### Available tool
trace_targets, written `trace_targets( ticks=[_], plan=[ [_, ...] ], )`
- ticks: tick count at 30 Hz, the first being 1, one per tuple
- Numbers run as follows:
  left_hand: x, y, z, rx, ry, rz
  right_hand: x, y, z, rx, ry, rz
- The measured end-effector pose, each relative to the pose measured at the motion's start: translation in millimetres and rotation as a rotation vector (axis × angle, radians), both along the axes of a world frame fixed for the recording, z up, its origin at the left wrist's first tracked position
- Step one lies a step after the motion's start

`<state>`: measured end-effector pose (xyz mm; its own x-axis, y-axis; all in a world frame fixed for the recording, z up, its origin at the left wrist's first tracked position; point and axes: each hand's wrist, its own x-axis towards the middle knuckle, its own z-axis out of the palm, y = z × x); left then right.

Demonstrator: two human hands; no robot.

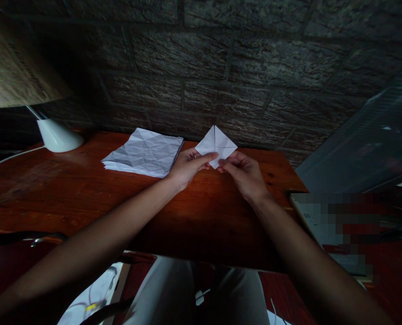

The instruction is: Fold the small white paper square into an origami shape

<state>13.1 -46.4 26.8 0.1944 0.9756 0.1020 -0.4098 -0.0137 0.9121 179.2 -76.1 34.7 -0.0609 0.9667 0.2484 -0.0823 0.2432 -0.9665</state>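
Between my two hands is a small white folded paper, held up as a diamond above the wooden table. Crease lines cross at its middle, and a narrow slit shows at the top corner. My left hand grips its lower left side, with the thumb lying across the front. At the lower right edge, my right hand pinches the paper between thumb and fingers. Just left of my left hand lies a stack of creased white paper sheets. Some of my fingertips are hidden behind the folded paper.
A lamp with a white base and a woven shade stands at the left of the wooden table. Behind the table rises a dark brick wall. A grey translucent panel is at the right.
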Motion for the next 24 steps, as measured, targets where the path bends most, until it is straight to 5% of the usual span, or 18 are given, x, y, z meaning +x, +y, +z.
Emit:
trace_targets(
  ticks=[6,17,24],
  plan=[
    [0.6,-1.6,2.4,0.002,-0.059,-0.039,-0.2,0.2,0.0,-0.061,0.022,0.033],
    [-3.8,-1.3,0.3,0.131,0.23,-0.158,9.0,4.2,6.6,-0.028,0.027,-0.059],
    [-2.9,-2.7,0.2,0.153,0.199,-0.191,9.4,3.7,5.3,-0.016,0.058,-0.065]
  ],
)
